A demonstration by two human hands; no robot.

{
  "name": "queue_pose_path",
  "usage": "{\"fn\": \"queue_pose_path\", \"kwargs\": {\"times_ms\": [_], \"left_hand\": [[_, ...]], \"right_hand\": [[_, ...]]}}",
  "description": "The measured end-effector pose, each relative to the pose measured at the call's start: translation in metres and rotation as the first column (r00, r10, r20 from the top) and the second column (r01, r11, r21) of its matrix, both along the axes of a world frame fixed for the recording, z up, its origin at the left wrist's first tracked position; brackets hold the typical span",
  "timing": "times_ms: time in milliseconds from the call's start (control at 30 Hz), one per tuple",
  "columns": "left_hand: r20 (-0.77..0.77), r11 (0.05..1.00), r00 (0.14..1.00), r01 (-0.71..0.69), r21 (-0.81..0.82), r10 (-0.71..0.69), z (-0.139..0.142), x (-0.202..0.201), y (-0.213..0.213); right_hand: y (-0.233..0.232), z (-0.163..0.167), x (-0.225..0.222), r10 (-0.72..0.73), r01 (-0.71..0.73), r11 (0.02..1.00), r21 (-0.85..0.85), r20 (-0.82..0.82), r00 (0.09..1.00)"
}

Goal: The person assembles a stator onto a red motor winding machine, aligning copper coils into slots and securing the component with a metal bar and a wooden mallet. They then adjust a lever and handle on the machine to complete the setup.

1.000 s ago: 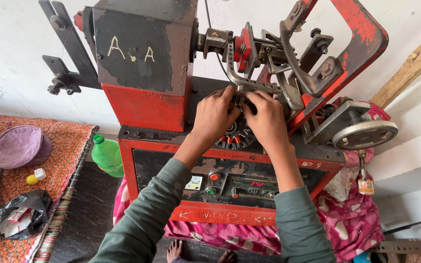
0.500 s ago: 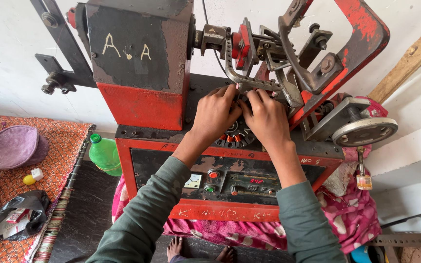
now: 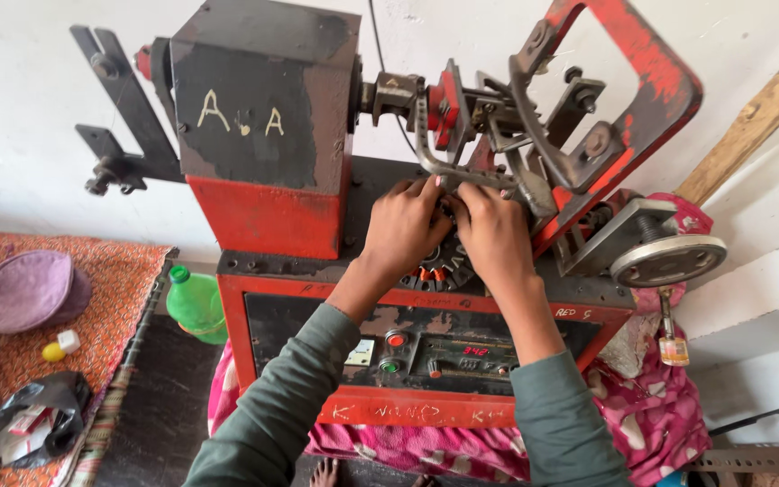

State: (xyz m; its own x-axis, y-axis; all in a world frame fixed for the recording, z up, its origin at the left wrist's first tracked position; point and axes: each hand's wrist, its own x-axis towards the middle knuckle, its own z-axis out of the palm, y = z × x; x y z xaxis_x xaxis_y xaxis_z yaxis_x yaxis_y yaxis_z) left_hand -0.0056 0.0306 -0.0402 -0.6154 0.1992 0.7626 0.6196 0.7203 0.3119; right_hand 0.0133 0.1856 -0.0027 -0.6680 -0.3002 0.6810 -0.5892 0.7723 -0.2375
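Setting: white wall, red machine.
Hands: left hand and right hand on round wound part; grip state unclear.
Risk: fingers could likely catch under bent metal arm.

Single head view, looking steeply down, near machine.

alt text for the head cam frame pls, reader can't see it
Two bare hands, left hand and right hand, press together on a dark round toothed part atop a worn red-and-black metal machine. A green plastic bottle stands left of it; pink floral cloth hangs below.
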Motion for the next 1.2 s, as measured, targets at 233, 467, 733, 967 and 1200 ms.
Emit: {"fn": "queue_pose_path", "kwargs": {"times_ms": [233,467,733,967,1200], "left_hand": [[0.180,0.999,0.983,-0.039,-0.020,0.042,0.002,-0.001,-0.002],[0.079,0.997,0.995,0.049,0.055,-0.053,0.004,0.007,-0.011],[0.066,0.986,0.986,0.151,0.076,-0.156,0.006,0.013,-0.021],[0.077,0.990,0.988,0.127,0.065,-0.132,0.010,0.014,-0.016],[0.094,0.982,0.977,0.188,0.023,-0.189,0.011,0.014,-0.023]], "right_hand": [[0.010,0.012,0.004,0.125,-0.126,0.992,0.001,0.085,0.988],[0.010,0.016,0.003,0.105,-0.106,0.994,-0.003,0.112,0.988],[0.012,0.010,-0.003,0.071,-0.072,0.997,0.008,0.091,0.993],[0.012,0.013,-0.002,0.109,-0.109,0.994,-0.012,0.086,0.990],[0.010,0.014,0.002,0.123,-0.120,0.992,-0.034,0.107,0.987]]}}
